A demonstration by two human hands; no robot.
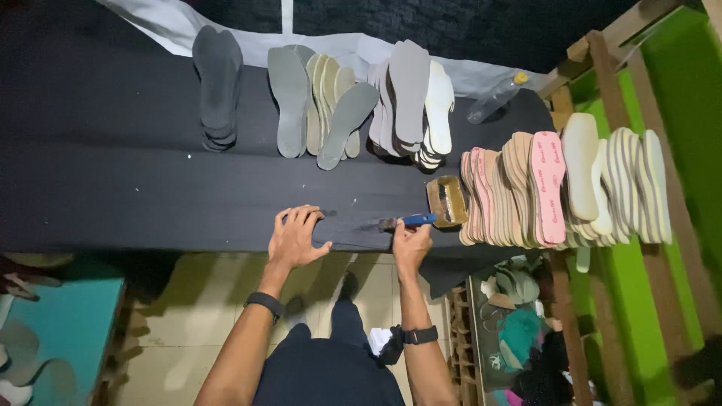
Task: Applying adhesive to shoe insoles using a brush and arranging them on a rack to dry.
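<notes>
We hold a blue-handled brush (406, 221) pinched in our right hand (411, 244), beside the glue tin (447, 201). Our left hand (295, 237), fingers spread, presses flat on the black table (113, 195). No sole lies under the brush; the soles (556, 188) seem mostly unglued.

A shoemaking workshop — stacked insoles (410, 98) on a black workbench (113, 188).

My arms are bare to the elbow. A black band circles each wrist, left (264, 304) and right (420, 335). Dark trousers (327, 368) below.
</notes>
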